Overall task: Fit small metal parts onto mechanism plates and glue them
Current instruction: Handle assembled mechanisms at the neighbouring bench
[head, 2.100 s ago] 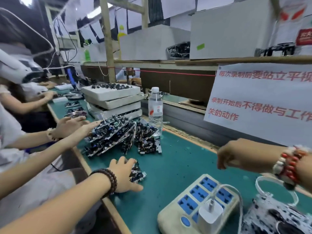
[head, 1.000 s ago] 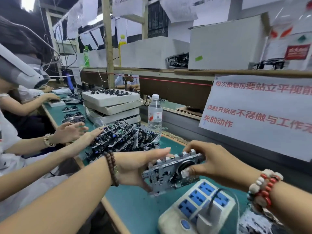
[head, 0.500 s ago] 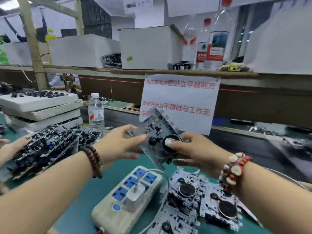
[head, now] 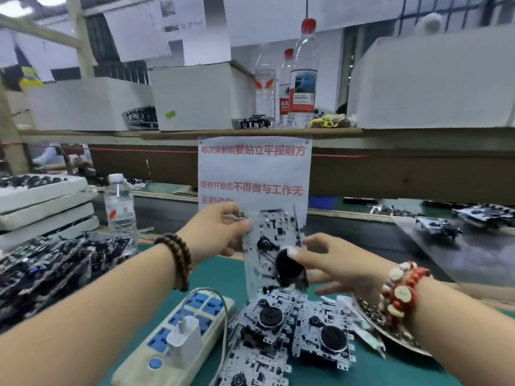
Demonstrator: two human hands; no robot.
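I hold a silver mechanism plate (head: 271, 240) upright in front of me, over the green bench. My left hand (head: 216, 232) pinches its upper left edge. My right hand (head: 331, 263) grips its lower right side, thumb on the black round wheel. Below it lie two more mechanism plates (head: 281, 330) flat on the bench. A metal dish of small metal parts (head: 373, 319) sits under my right wrist, partly hidden by it.
A power strip (head: 170, 338) with a white charger lies at front left. A pile of dark mechanism plates (head: 53, 266) and stacked foam trays (head: 41, 204) stand at left, beside a water bottle (head: 120, 210). A paper notice (head: 253, 174) hangs from the shelf ahead.
I picked one plate from the left pile with my left hand, took it in both hands, carried it right and turned it upright. My view swung right.
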